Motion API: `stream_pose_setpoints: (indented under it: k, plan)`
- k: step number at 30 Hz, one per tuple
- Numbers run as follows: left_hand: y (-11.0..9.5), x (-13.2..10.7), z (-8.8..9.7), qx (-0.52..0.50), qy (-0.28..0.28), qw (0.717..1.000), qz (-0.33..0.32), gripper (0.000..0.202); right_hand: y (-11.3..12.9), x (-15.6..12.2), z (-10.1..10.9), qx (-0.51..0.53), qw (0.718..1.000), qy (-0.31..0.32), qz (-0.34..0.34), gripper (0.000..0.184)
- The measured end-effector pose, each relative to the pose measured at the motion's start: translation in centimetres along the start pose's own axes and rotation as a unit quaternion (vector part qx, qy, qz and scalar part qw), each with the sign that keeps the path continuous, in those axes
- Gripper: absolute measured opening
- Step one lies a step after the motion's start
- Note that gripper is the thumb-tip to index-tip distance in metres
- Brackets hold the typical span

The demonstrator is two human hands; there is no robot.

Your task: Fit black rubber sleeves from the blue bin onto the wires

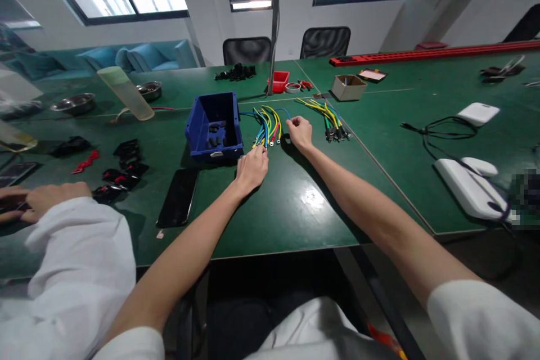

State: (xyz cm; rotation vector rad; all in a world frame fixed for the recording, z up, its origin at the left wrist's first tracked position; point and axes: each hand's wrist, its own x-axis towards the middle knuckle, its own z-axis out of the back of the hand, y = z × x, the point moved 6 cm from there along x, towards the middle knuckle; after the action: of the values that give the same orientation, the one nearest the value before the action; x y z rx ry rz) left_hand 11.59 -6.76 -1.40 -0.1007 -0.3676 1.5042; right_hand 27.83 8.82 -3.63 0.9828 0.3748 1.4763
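My right hand is closed in a pinch around a thin blue wire, which arcs leftward from the fingertips. A loose bunch of yellow, green and blue wires with metal ring terminals lies between my hands. My left hand is at the near ends of that bunch, fingers curled together; whatever they grip is hidden. Close by on the left stands a blue plastic bin with small black sleeves inside. To the right of my right hand is a second wire bunch, its near ends covered in black.
A black phone lies left of my left forearm. Another person's hand works at far left, near black pieces. Farther back are a red box and a cardboard box. White devices with cables lie right.
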Motion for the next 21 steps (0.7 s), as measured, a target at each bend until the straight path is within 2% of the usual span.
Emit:
stream_pose_setpoints:
  k: [2, 5, 8, 11, 17, 21]
  plan:
    - [0.3, 0.0, 0.0, -0.009, -0.005, 1.000, 0.007, 0.028, 0.4, -0.3, -0.3, 0.009, 1.000, -0.008, 0.014, 0.028]
    - [0.6, -0.1, 0.2, -0.018, -0.010, 1.000, 0.016, 0.028, 1.3, -0.6, -1.4, 0.037, 0.998, 0.018, 0.037, 0.022]
    - [0.8, -0.2, 0.3, -0.026, -0.003, 0.999, 0.025, 0.030, 1.8, -0.7, -2.9, 0.100, 0.993, 0.063, 0.016, 0.021]
    - [0.8, -0.2, 0.5, -0.037, -0.002, 0.999, 0.030, 0.030, 2.4, -0.8, -3.9, 0.163, 0.984, 0.079, -0.003, 0.025]
    - [0.9, -0.1, 0.7, -0.055, -0.017, 0.998, 0.024, 0.033, 2.8, -0.9, -3.9, 0.202, 0.979, 0.034, -0.002, 0.030]
    - [0.9, 0.0, 0.7, -0.055, -0.022, 0.998, 0.032, 0.038, 2.8, -1.2, -2.9, 0.151, 0.988, -0.011, 0.005, 0.031]
